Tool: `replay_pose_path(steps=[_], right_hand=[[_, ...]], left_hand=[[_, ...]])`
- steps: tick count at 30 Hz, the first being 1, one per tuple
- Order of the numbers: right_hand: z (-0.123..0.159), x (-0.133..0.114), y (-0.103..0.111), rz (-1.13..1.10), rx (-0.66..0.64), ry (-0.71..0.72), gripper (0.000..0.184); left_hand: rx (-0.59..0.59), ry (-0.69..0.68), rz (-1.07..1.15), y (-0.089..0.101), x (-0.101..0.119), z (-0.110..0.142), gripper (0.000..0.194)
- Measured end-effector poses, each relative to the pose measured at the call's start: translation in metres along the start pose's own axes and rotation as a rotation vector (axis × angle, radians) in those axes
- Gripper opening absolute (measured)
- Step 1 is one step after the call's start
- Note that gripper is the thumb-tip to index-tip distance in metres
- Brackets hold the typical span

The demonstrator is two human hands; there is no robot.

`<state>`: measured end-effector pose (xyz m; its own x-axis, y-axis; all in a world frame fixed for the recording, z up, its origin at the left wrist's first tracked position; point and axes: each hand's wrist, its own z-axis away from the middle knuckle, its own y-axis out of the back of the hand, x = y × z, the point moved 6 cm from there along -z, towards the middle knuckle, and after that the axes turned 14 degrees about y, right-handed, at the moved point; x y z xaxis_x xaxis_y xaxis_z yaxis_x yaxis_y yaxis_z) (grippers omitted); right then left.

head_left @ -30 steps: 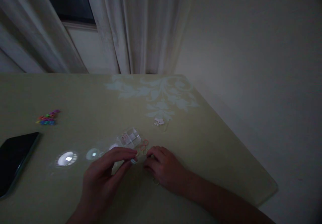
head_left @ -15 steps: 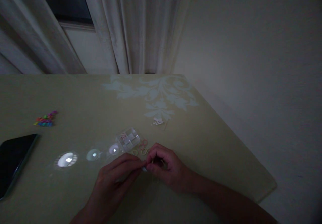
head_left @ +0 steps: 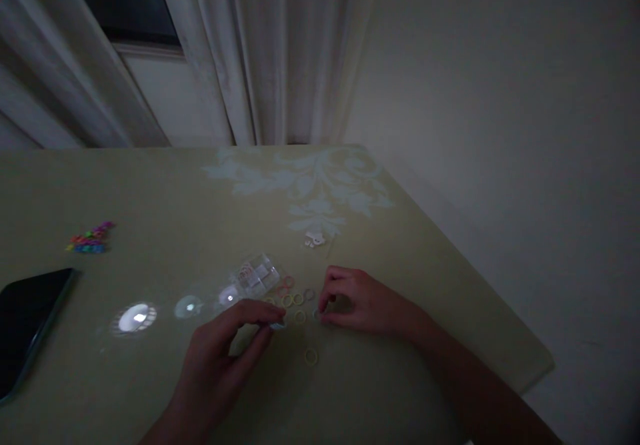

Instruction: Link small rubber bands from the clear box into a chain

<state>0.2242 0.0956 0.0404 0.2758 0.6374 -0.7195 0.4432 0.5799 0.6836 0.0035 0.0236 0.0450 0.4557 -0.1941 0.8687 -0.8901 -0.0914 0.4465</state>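
My left hand (head_left: 227, 345) pinches a small clear, pale-edged piece (head_left: 279, 324) between thumb and fingers; its exact kind is too dim to make out. To its right, my right hand (head_left: 355, 301) has thumb and fingertips closed on a small pale ring (head_left: 317, 313) at the tabletop. Between the hands lie several loose yellowish rings, one yellow ring (head_left: 299, 317) midway and another yellow ring (head_left: 311, 357) nearer me. A pink ring (head_left: 289, 282) and a greyish ring (head_left: 309, 294) lie just beyond. Behind my left fingers stands a clear compartment box (head_left: 260, 275) with pinkish rings in one section.
Small white pieces (head_left: 315, 239) lie beyond the box. At the left are a pile of colourful small pieces (head_left: 91, 238) and a dark phone (head_left: 35, 325). The table (head_left: 165, 191) has a corner at the right, by the wall. Curtains (head_left: 270, 58) hang behind.
My hands were together and have parted. The right hand moved right and slightly away from me, uncovering loose rings. The left hand stayed near its place, with its small piece now showing.
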Motion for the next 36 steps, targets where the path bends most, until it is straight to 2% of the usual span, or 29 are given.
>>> replay_pose_path(steps=[4,12,18,21,24,26,32,36], right_hand=[[0.002,0.001,-0.005,0.037,-0.083,0.002,0.014],[-0.001,-0.005,-0.014,0.199,-0.177,0.043,0.007],[0.0,0.003,0.004,0.128,0.006,-0.031,0.008],[0.003,0.01,0.002,0.1,-0.001,-0.064,0.013],[0.003,0.013,-0.006,0.074,-0.046,-0.072,0.006],[0.002,0.013,-0.006,0.071,-0.029,-0.081,0.003],[0.003,0.021,0.006,-0.047,0.152,-0.148,0.004],[0.002,0.029,0.011,-0.024,0.223,-0.184,0.006]], left_hand=[[-0.005,-0.021,-0.006,0.001,-0.001,-0.001,0.017],[0.0,-0.062,-0.01,0.002,0.005,-0.002,0.02],[-0.01,-0.051,-0.008,0.002,0.003,-0.002,0.019],[-0.017,-0.053,-0.022,0.001,0.004,-0.002,0.018],[-0.025,-0.057,-0.019,0.0,0.006,-0.002,0.019],[-0.022,-0.06,-0.014,0.0,0.007,-0.002,0.02],[-0.018,-0.07,-0.008,0.0,0.007,-0.003,0.018],[-0.044,-0.067,-0.027,-0.002,0.005,-0.003,0.018]])
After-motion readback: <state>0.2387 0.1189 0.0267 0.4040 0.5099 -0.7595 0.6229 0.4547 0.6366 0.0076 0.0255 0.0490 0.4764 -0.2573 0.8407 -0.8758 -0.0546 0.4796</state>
